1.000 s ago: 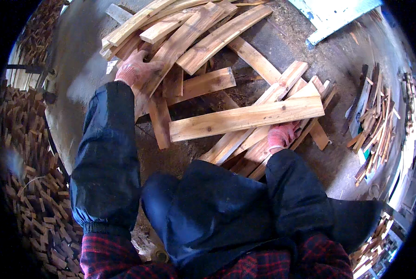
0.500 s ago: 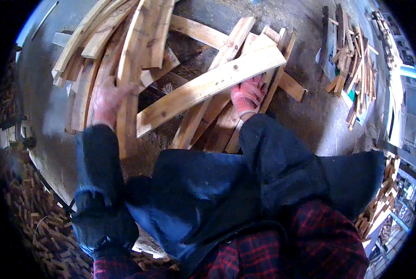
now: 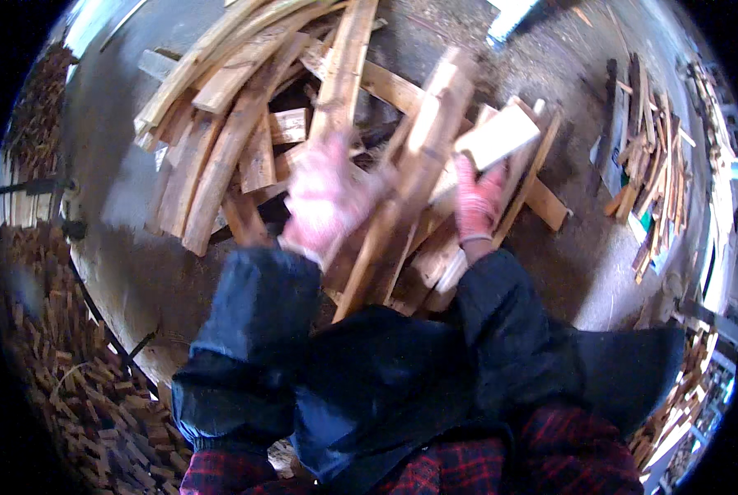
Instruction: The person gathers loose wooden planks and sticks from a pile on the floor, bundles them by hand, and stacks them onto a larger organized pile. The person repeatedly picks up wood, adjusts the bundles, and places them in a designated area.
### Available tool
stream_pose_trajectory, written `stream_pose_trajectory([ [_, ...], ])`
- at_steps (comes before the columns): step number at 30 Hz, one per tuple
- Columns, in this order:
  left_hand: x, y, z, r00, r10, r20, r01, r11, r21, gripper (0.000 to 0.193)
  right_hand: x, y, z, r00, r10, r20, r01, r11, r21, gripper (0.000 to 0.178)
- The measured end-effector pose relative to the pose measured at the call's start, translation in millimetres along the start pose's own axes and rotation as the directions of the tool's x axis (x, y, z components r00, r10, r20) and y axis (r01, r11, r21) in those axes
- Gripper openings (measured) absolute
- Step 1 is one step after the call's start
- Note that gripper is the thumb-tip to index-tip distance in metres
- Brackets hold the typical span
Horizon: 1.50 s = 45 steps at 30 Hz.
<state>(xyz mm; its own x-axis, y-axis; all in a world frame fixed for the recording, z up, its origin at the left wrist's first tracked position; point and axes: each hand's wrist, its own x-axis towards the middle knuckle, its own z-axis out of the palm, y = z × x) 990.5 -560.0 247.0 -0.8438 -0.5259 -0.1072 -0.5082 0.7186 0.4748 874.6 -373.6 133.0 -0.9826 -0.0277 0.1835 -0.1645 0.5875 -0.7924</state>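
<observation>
My right hand (image 3: pixel 478 205), in a pink knitted glove, is at the lower edge of a pale wooden board (image 3: pixel 501 134), its fingers around that edge. Part of this board is hidden behind a long brown board (image 3: pixel 404 186), which slants across the pile and is blurred at its far end. Left of the slanting board is my left hand (image 3: pixel 332 198), gloved the same way and smeared by motion. Its fingers reach toward the slanting board, and their grip is unclear. Another long board (image 3: pixel 348 62) runs from the far edge down to this hand.
Curved and straight boards (image 3: pixel 220 124) lie heaped at the left on the concrete floor (image 3: pixel 130 198). A bundle of thin wood strips (image 3: pixel 653 165) lies at the right. Many short wood offcuts (image 3: pixel 80 363) fill the lower left, beyond a dark rail. A dark apron (image 3: pixel 385 379) covers my lap.
My left hand has moved right, from the left heap to the middle. The brown board now slants over the pale one. My right hand stays at the pale board while the view shifts.
</observation>
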Motion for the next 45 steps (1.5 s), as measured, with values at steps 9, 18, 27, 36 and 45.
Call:
stream_pose_trajectory([
  [9, 108, -37, 43, 0.959, -0.283, 0.031, 0.278, 0.954, 0.111, 0.08, -5, 12, 19, 0.991, 0.101, 0.089, -0.058, 0.917, -0.394, 0.095],
  [18, -69, -127, -29, 0.948, 0.059, 0.312, -0.105, 0.986, 0.132, 0.099, -11, 18, 13, 0.995, -0.037, 0.09, 0.06, 0.962, -0.265, 0.08],
  [27, -2, -93, 32, 0.92, -0.049, 0.388, 0.209, 0.901, -0.38, 0.104, -21, 26, -16, 0.998, 0.048, 0.046, -0.048, 0.999, -0.01, 0.086],
  [36, 34, -86, 46, 0.712, -0.007, 0.702, 0.454, 0.768, -0.452, 0.084, -48, 38, -45, 0.813, 0.581, 0.033, -0.564, 0.8, -0.206, 0.086],
  [45, -20, -2, 50, 0.786, -0.101, 0.61, 0.221, 0.967, -0.126, 0.086, -54, 62, -24, 0.918, 0.394, 0.052, -0.393, 0.919, -0.024, 0.079],
])
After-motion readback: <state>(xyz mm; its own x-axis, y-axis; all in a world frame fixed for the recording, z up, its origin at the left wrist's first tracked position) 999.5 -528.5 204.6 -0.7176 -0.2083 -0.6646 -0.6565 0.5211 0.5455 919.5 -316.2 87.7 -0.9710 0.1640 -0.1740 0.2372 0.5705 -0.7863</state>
